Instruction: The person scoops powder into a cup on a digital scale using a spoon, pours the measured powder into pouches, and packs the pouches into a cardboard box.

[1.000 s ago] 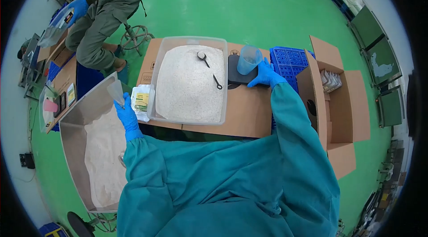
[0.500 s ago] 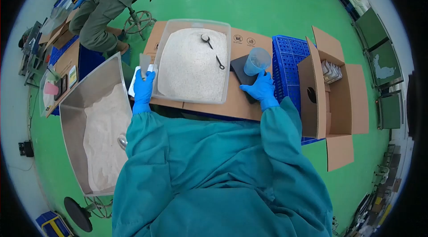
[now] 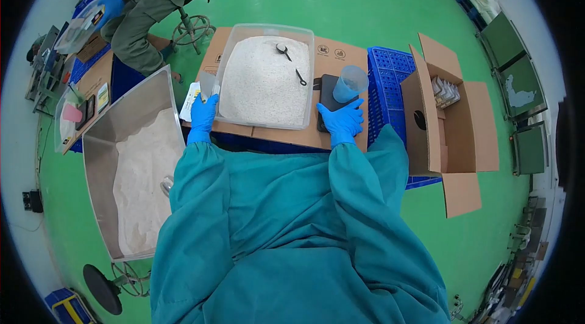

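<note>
My left hand (image 3: 204,112), in a blue glove, is closed on a small translucent pouch (image 3: 208,84) at the left edge of the clear tub (image 3: 311,80). White powder (image 3: 262,83) fills the tub, and two black scoops (image 3: 301,77) lie on it. Beside that hand is a stack of printed packets (image 3: 190,99). My right hand (image 3: 342,121), also gloved, has its fingers spread over the near part of a black scale (image 3: 328,89). A translucent blue cup (image 3: 351,82) stands on the scale, just beyond the fingers.
A metal bin (image 3: 97,196) of pale powder stands at the left. Blue crates (image 3: 386,89) and an open carton (image 3: 423,123) holding packets are at the right. Cardboard (image 3: 341,56) covers the work surface. A co-worker (image 3: 143,25) sits at the upper left, a gloved hand on a clear container.
The pouch in my left hand has moved from over the metal bin to the tub's edge. My right hand has shifted from the cup's side to the near part of the scale.
</note>
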The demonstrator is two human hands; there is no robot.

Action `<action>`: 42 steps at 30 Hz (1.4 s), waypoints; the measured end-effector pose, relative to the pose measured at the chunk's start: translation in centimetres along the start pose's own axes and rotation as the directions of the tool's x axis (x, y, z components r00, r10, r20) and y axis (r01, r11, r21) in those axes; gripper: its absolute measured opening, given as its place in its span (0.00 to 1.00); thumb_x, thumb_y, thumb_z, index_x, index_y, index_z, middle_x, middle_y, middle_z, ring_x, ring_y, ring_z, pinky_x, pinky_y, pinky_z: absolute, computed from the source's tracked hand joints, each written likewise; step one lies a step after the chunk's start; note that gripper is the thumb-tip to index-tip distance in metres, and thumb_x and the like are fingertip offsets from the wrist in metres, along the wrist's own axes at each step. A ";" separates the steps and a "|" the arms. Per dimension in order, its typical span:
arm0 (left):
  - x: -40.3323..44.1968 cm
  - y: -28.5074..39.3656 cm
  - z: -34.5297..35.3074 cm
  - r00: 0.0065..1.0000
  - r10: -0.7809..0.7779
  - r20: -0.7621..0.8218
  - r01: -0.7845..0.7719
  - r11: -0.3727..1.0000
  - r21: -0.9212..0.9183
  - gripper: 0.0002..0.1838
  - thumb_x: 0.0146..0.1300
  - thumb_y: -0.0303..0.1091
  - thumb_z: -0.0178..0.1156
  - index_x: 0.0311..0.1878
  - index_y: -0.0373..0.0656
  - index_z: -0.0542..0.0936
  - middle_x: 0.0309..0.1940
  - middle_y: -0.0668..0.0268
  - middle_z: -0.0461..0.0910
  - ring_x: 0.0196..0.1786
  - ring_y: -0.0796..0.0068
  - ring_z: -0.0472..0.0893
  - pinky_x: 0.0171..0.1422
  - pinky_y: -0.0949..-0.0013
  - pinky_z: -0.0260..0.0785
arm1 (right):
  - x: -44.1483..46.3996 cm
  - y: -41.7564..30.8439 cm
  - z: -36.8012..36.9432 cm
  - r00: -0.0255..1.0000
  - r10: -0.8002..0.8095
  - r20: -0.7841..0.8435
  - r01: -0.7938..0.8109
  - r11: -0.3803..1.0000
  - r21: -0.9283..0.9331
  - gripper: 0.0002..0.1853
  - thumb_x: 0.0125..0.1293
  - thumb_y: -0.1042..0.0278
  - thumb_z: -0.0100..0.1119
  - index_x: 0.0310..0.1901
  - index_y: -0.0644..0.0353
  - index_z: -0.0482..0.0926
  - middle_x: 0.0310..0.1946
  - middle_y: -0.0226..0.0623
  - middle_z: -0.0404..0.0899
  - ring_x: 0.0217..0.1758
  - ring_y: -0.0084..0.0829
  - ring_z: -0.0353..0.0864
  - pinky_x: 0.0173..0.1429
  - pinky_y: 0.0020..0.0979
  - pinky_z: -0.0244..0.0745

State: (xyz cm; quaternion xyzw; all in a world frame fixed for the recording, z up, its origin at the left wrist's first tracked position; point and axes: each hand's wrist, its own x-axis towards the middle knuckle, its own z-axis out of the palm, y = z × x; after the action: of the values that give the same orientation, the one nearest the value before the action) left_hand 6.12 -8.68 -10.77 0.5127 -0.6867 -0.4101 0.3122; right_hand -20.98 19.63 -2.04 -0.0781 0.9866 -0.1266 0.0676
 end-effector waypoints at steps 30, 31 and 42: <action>-5.5 3.5 -2.1 0.989 -0.049 0.142 0.079 0.974 -0.214 0.30 0.59 0.44 0.61 0.58 0.30 0.71 0.51 0.55 0.76 0.52 0.65 0.75 0.58 0.65 0.65 | -5.8 2.7 2.2 0.867 -0.485 0.112 0.353 0.757 0.550 0.10 0.61 0.68 0.56 0.40 0.65 0.70 0.29 0.51 0.76 0.35 0.52 0.78 0.39 0.47 0.72; -5.8 3.9 -2.0 0.989 -0.055 0.140 0.084 0.974 -0.210 0.30 0.59 0.44 0.61 0.58 0.30 0.71 0.51 0.55 0.76 0.52 0.65 0.75 0.58 0.65 0.65 | -5.7 2.7 2.4 0.869 -0.488 0.086 0.362 0.744 0.562 0.10 0.61 0.68 0.56 0.40 0.65 0.70 0.29 0.51 0.76 0.34 0.52 0.78 0.38 0.47 0.71; -4.7 3.5 -0.9 0.996 0.002 0.092 0.008 0.994 -0.110 0.28 0.59 0.44 0.61 0.54 0.30 0.73 0.45 0.55 0.80 0.45 0.65 0.78 0.52 0.65 0.68 | -6.1 2.4 2.6 0.872 -0.488 -0.030 0.425 0.727 0.539 0.08 0.61 0.69 0.56 0.37 0.64 0.70 0.26 0.49 0.75 0.30 0.48 0.78 0.35 0.45 0.71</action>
State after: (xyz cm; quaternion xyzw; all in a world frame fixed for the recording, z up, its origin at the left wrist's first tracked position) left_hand 6.60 -3.94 -7.29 0.4763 -0.6760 -0.4709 0.3073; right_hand -14.90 22.37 -4.51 -0.3039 0.8570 -0.4015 0.1093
